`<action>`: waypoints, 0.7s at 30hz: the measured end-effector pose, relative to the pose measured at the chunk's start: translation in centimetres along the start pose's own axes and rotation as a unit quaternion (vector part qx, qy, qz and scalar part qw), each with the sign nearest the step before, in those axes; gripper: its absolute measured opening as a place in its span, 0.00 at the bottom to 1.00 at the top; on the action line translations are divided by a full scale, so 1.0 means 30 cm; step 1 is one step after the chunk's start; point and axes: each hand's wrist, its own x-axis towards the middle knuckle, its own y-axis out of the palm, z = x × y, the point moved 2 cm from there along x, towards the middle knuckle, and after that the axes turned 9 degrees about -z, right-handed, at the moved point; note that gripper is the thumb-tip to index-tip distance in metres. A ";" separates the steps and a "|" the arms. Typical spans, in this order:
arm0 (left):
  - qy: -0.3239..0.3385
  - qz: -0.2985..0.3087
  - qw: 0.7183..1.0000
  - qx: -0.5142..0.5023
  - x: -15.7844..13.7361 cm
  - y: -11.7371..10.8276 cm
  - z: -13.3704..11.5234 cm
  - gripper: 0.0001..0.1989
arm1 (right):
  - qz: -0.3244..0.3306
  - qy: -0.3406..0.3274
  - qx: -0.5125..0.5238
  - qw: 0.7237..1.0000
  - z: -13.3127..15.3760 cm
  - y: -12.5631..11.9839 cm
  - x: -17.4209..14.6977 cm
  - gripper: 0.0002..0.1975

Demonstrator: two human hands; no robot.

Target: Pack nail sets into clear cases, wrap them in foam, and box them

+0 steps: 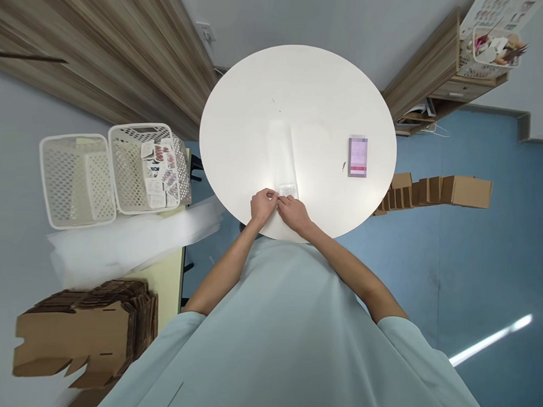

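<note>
A long strip of translucent white wrapping sheet (281, 147) lies lengthwise on the round white table (239, 107). On its near end is a small clear, shiny packet (288, 190), whose contents I cannot make out. My left hand (262, 207) is closed in a pinch at the strip's near left corner. Beside it, my right hand (293, 214) has its fingers curled down onto the near edge, just below the packet. Both hands are close together, with the fingertips almost touching. The fingers partly hide that edge.
A phone-like object (357, 156), blurred out, lies on the table's right side. At left stand white baskets (178, 182) (77, 220), one holding printed packets, above a stack of white sheets (132, 240) and flattened cardboard boxes (75, 339). Folded cartons (468, 191) line the floor at right.
</note>
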 end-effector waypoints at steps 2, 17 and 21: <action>-0.012 -0.002 1.000 0.008 0.006 0.007 0.008 0.08 | 0.000 0.002 0.013 1.000 -0.001 -0.007 -0.004 0.16; -0.020 -0.007 0.998 0.055 -0.002 0.048 0.007 0.05 | -0.081 0.311 0.207 0.924 -0.246 -0.038 0.003 0.14; 0.022 -0.043 0.995 0.082 -0.008 0.051 -0.009 0.10 | -0.078 0.319 0.230 0.916 -0.242 -0.009 0.022 0.11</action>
